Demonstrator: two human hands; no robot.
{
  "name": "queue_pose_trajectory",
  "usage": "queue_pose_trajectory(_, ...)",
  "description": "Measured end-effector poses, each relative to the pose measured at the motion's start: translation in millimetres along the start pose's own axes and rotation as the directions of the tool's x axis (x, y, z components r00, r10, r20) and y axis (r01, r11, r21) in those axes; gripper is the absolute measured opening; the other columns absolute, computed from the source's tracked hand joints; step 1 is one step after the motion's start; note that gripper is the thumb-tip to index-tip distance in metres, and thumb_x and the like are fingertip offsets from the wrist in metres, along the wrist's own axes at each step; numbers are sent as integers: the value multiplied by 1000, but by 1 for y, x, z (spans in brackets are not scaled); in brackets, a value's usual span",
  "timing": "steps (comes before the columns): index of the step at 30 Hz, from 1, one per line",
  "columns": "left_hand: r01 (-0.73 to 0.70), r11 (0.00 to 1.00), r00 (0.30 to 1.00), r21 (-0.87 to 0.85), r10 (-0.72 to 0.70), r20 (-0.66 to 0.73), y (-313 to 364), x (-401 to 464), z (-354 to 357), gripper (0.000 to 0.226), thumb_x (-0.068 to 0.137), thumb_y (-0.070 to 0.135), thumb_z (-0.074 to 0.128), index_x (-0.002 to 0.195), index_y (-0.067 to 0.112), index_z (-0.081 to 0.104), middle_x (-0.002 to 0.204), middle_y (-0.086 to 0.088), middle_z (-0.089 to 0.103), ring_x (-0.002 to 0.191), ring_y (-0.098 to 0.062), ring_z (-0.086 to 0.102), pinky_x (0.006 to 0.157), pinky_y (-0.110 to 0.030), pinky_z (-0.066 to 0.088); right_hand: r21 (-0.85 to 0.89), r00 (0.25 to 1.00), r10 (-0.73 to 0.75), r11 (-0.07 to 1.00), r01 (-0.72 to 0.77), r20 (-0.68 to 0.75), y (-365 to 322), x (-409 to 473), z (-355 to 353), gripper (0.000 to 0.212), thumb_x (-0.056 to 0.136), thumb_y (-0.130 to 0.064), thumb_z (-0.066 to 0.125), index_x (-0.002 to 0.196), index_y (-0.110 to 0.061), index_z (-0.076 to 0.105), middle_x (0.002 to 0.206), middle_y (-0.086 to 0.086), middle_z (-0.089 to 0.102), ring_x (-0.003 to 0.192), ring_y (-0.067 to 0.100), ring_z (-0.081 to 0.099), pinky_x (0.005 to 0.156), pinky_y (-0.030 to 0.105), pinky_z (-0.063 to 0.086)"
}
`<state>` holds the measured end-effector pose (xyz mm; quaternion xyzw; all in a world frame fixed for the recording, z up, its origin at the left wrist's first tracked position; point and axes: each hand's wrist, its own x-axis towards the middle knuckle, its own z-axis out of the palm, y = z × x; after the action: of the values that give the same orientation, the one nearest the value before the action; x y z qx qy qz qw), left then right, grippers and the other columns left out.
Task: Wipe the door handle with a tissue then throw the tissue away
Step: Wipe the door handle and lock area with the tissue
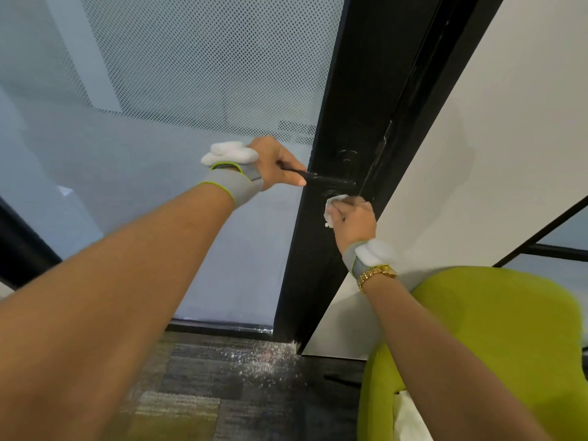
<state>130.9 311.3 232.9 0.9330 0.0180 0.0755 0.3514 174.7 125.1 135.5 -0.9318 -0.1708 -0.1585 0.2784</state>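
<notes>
At the black door frame, the left hand (276, 163) curls its grip round the outer end of the black door handle (331, 180), thumb lying along the lever. Just below the handle, the right hand (354, 219) pinches a crumpled white tissue (333, 205) in curled fingers and presses it against the frame. Near the right forearm stands a green chair (496, 338), on grey patterned carpet (222, 377).

Patchwork carpet floor (191, 405) bears white specks (261, 361) and a green chair (496, 338)
</notes>
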Motion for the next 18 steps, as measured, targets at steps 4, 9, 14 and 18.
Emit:
queue_pose_trajectory(4, -2, 1000, 999, 8, 3, -54, 3, -3, 2, 32, 72, 27, 76, 103, 18, 72, 80, 3, 65, 64, -5, 54, 56, -1, 35, -47, 999, -50, 998, 51, 7, 0, 3, 2, 26, 93, -10, 44, 107, -2, 64, 114, 18, 62, 105, 33, 52, 86, 28, 35)
queue_pose_trajectory(9, 13, 999, 989, 43, -6, -147, 1, -12, 11, 29, 75, 31, 73, 103, 24, 72, 88, 6, 68, 75, -7, 55, 66, -7, 36, -185, 934, -349, 916, 357, 77, 9, 3, -7, 21, 87, 4, 48, 101, 1, 63, 98, 19, 66, 94, 34, 60, 83, 33, 47)
queue_pose_trajectory(14, 2, 987, 990, 162, 21, -138, 2, -18, 20, 34, 84, 35, 61, 115, 23, 66, 110, -4, 69, 104, -24, 59, 91, -34, 46, -8, 982, -176, 984, 177, 64, 16, 12, -6, 19, 87, -8, 56, 102, -3, 67, 105, 17, 67, 101, 33, 59, 88, 31, 45)
queue_pose_trajectory(18, -18, 982, 982, 186, 53, -182, 5, -25, 27, 36, 89, 32, 54, 121, 19, 61, 116, -5, 66, 107, -25, 57, 88, -32, 43, 294, 983, 164, 938, -182, 86, 22, -9, 11, 17, 84, -14, 63, 96, -8, 72, 104, 14, 70, 97, 29, 63, 73, 9, 31)
